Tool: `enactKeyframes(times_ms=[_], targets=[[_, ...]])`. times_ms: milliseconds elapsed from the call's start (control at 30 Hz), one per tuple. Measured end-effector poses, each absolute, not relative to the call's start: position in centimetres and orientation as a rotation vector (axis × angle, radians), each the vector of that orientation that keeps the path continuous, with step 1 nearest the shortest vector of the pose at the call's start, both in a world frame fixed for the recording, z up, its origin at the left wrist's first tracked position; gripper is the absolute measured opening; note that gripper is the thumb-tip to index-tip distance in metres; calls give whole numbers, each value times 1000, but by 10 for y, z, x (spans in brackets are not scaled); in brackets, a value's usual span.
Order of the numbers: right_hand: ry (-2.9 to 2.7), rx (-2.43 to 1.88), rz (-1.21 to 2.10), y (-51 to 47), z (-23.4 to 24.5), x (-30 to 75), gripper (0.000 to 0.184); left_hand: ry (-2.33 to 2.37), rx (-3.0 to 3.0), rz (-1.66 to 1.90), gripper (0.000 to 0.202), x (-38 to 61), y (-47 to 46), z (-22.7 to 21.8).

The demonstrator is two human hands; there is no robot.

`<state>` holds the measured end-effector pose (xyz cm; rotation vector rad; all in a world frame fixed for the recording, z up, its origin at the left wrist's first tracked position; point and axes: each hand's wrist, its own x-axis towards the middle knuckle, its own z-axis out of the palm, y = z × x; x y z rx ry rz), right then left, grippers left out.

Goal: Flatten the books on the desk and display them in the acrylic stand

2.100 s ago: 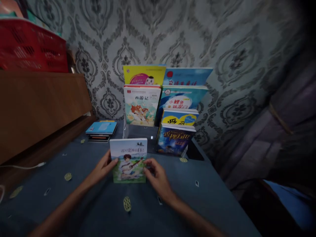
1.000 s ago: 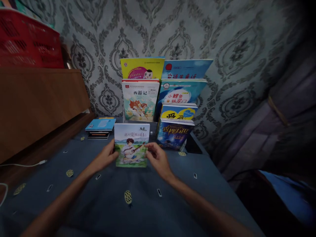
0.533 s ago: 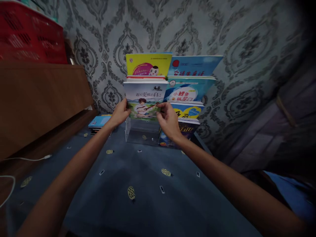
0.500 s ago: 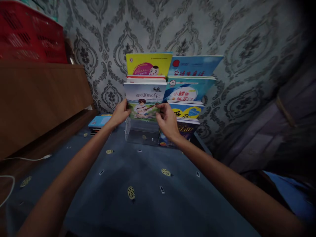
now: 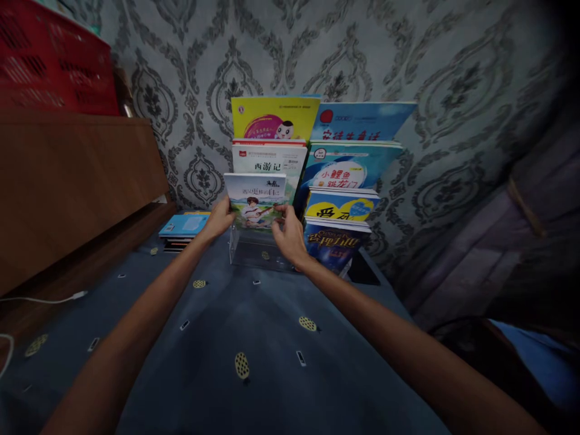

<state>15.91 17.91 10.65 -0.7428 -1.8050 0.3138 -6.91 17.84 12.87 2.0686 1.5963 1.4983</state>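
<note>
I hold a small book (image 5: pixel 254 199), its cover showing a child with a guitar on green grass, upright in the left column of a clear tiered book stand (image 5: pixel 254 254). My left hand (image 5: pixel 219 219) grips the book's lower left edge and my right hand (image 5: pixel 286 235) grips its lower right edge. The book stands in front of a white-covered book (image 5: pixel 269 162), with a yellow book (image 5: pixel 272 118) on the tier behind. The front-left slot of the stand, just below the held book, shows only clear plastic.
The stand's right column holds several blue and yellow books (image 5: pixel 339 205). A flat stack of books (image 5: pixel 183 229) lies on the blue patterned tablecloth (image 5: pixel 254 338) to the left. A wooden headboard (image 5: pixel 67 187) with a red crate (image 5: pixel 49 60) stands left; patterned wallpaper behind.
I lifted the book from the tablecloth near me, carried it forward to the stand, and have now lowered it one tier, uncovering the white book behind it.
</note>
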Motion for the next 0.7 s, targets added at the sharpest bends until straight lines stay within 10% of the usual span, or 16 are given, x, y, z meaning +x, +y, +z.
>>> enactKeyframes(times_ms=[700], targets=[[-1854, -913, 166, 189, 69, 158, 49, 1902, 2070, 1670, 20, -55, 174, 121]])
